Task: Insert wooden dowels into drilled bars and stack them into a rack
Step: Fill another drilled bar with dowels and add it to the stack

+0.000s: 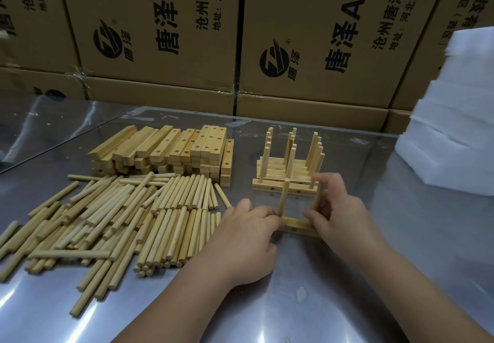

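Hands closest to me: I have the left hand pinching the left end of a bar that lies flat on the steel table. The right hand is curled round the right dowel, thumb down near the bar. The left dowel stands upright in its hole, apparently seated. The right one I judge only partly home, since fingers hide its foot. One side hole in the bar shows between the hands. Just beyond the grip sits the rack stack, several dowelled bars layered with their pegs standing up; whether the right fingers touch it I cannot tell. Left of the grip is a broad heap of loose dowels, and beyond that a pile of drilled bars, all unpegged. Far right of the grip, white foam sheets; cartons wall the back. Progress, by my reading: early, with a handful of bars finished, this one near complete and not yet stacked, and most of the stock untouched.
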